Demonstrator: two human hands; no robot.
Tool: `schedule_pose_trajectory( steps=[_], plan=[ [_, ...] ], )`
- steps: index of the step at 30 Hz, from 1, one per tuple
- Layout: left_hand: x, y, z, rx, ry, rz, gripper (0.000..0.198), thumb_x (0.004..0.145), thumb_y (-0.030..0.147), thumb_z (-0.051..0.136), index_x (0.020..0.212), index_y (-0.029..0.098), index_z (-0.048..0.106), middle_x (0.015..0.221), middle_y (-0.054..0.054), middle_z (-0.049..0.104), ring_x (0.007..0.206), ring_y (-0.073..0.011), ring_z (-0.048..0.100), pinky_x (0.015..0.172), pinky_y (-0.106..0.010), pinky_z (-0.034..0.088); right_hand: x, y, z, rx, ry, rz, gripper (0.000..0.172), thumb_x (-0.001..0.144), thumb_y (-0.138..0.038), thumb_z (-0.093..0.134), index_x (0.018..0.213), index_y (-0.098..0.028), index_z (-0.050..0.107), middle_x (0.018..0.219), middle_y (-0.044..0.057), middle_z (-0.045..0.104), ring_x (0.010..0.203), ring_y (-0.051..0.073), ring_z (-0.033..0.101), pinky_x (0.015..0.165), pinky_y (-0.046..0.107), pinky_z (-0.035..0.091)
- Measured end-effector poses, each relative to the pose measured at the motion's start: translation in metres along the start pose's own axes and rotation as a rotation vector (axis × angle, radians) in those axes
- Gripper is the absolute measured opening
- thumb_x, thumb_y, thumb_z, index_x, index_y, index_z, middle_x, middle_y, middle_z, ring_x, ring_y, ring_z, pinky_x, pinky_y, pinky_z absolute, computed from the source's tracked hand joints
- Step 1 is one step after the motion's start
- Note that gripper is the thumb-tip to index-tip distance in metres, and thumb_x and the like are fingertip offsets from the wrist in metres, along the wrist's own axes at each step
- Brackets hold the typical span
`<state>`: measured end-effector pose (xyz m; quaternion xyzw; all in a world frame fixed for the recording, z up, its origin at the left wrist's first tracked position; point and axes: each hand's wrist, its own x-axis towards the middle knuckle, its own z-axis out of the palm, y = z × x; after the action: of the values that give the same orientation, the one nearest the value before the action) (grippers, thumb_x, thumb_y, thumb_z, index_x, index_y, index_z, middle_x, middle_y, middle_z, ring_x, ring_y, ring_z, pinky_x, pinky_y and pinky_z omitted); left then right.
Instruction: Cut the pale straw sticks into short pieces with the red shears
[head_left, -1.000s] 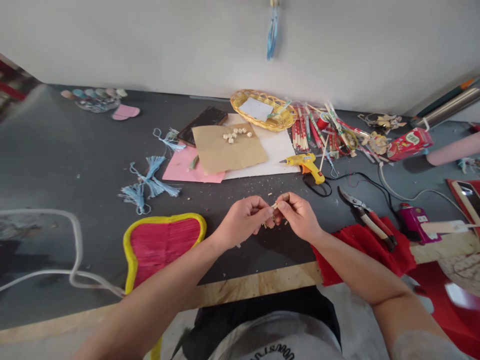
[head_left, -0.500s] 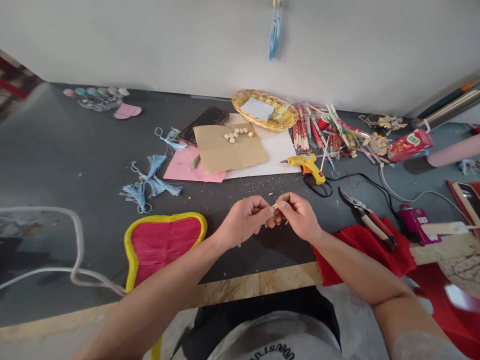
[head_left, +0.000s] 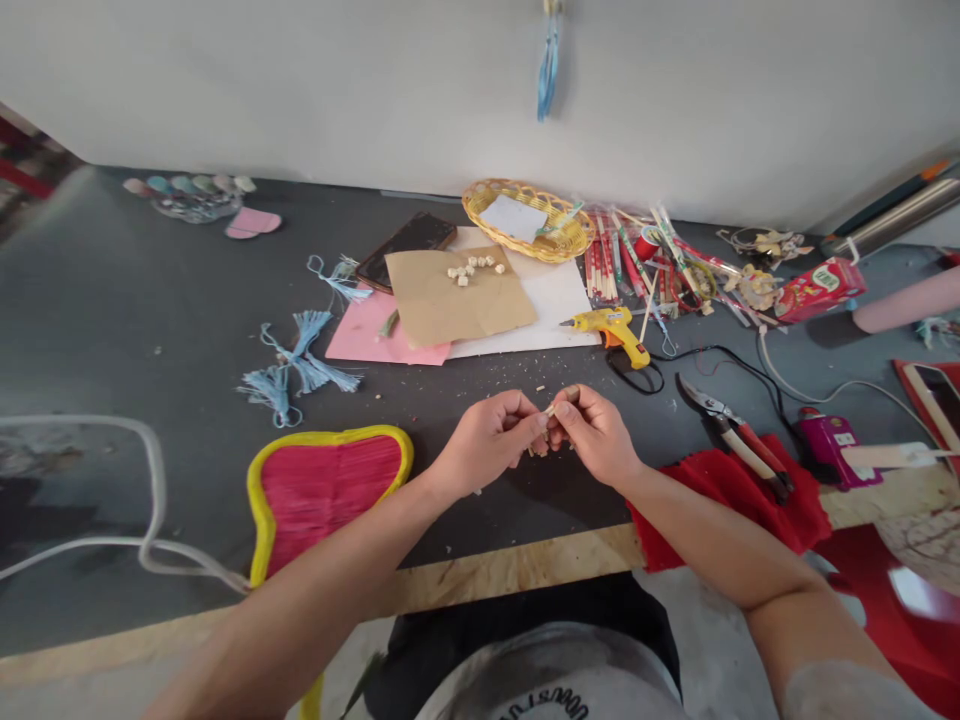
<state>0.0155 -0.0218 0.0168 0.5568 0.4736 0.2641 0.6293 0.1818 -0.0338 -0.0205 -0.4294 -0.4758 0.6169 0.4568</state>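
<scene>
My left hand [head_left: 502, 437] and my right hand [head_left: 595, 432] meet over the near part of the dark table, fingertips pinched together. Between them is a small pale wooden piece [head_left: 550, 411], mostly covered by the fingers, so its full shape is hidden. More pale bits show just under the fingertips, and crumbs lie scattered on the table around them. Beyond the hands, several small cream-coloured faceted beads [head_left: 463, 281] rest on a brown sheet of paper [head_left: 427, 305]. A yellow glue gun [head_left: 616, 330] lies past my right hand, its nozzle pointing left.
Pruning shears [head_left: 735, 430] lie on red cloth [head_left: 701, 490] at right, near a purple power adapter [head_left: 829, 445]. Blue tassels [head_left: 304, 350] and a yellow-edged pink fan-shaped panel [head_left: 330, 490] are at left. Behind stand a wicker basket [head_left: 574, 243] and wrapped chopsticks [head_left: 602, 260].
Both hands stay almost in place, still pinching the pale piece, with only slight finger movement. The view has shifted a tiny amount.
</scene>
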Motion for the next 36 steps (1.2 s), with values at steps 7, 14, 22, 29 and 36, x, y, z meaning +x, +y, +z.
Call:
schedule_pose_trajectory(
  steps=[7,14,22,29,36],
  plan=[
    [0.000,0.002,0.000,0.008,0.015,-0.016,0.019,0.084,0.032,0.056,0.072,0.016,0.055,0.065,-0.002,0.069,0.047,-0.0069,0.054,0.040,-0.016,0.038,0.000,0.000,0.000,0.035,-0.002,0.028,0.027,0.086,-0.045,0.062,0.081,-0.020,0.053,0.065,-0.004,0.058,0.053,0.008,0.055,0.052,0.023,0.051],
    [0.000,0.002,0.000,0.017,0.024,-0.022,0.019,0.083,0.031,0.056,0.072,0.016,0.055,0.065,-0.003,0.068,0.047,-0.0071,0.053,0.041,-0.016,0.037,0.000,0.001,-0.001,0.031,-0.004,0.049,0.029,0.085,-0.047,0.062,0.081,-0.020,0.053,0.063,-0.004,0.057,0.053,0.009,0.054,0.053,0.023,0.051],
    [0.001,0.000,0.000,0.042,0.035,-0.023,0.019,0.084,0.031,0.056,0.072,0.016,0.055,0.065,-0.003,0.068,0.044,-0.0061,0.049,0.041,-0.017,0.036,0.001,0.002,-0.001,0.053,-0.026,0.046,0.027,0.086,-0.045,0.061,0.081,-0.020,0.053,0.065,-0.005,0.057,0.054,0.008,0.055,0.053,0.023,0.050],
    [0.002,-0.003,0.000,0.084,0.061,0.010,0.019,0.083,0.032,0.057,0.071,0.017,0.056,0.066,-0.002,0.070,0.044,-0.0064,0.050,0.040,-0.017,0.033,0.001,-0.006,-0.004,-0.217,-0.015,-0.050,0.024,0.091,-0.044,0.053,0.082,-0.021,0.051,0.063,-0.004,0.055,0.054,0.010,0.053,0.054,0.024,0.046],
    [0.008,-0.007,-0.011,-0.039,0.162,0.051,0.021,0.082,0.033,0.059,0.069,0.017,0.055,0.062,-0.002,0.068,0.041,-0.0053,0.041,0.040,-0.018,0.030,0.009,-0.006,-0.020,-0.984,-0.111,-0.357,0.013,0.093,-0.024,0.048,0.086,-0.022,0.059,0.084,0.005,0.066,0.081,0.018,0.060,0.076,0.031,0.046]
  ],
)
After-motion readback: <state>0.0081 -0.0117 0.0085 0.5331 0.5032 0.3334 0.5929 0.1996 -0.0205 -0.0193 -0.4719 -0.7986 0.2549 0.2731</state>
